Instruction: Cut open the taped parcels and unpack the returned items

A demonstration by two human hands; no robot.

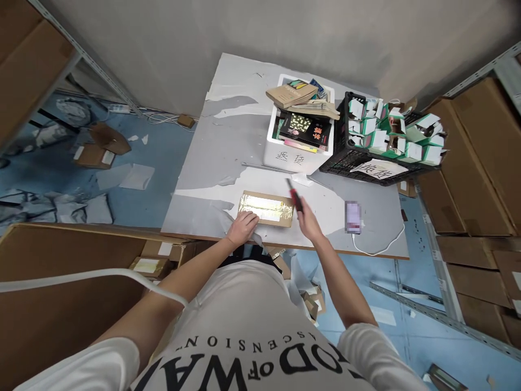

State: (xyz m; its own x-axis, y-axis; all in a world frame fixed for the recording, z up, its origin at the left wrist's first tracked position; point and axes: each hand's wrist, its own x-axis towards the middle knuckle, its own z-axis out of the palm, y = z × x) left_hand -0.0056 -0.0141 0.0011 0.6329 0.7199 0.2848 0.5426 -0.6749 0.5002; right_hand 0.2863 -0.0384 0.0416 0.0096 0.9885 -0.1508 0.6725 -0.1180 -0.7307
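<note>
A small cardboard box (287, 218), wrapped in shiny tape and with a white label on top, lies at the near edge of the table. My left hand (243, 227) grips its near left corner, fingers curled over the top. To the right of the box, my right hand (308, 219) is closed round a red and black utility knife (295, 196). The blade points away from me and to the left, above the tabletop and apart from the box.
A white foam box (298, 161) full of books stands at the back. Beside it is a black crate (345, 155) packed with small cartons. A phone (353, 217) on a white cable lies at the right. Below left is a large open carton (73, 304) with parcels.
</note>
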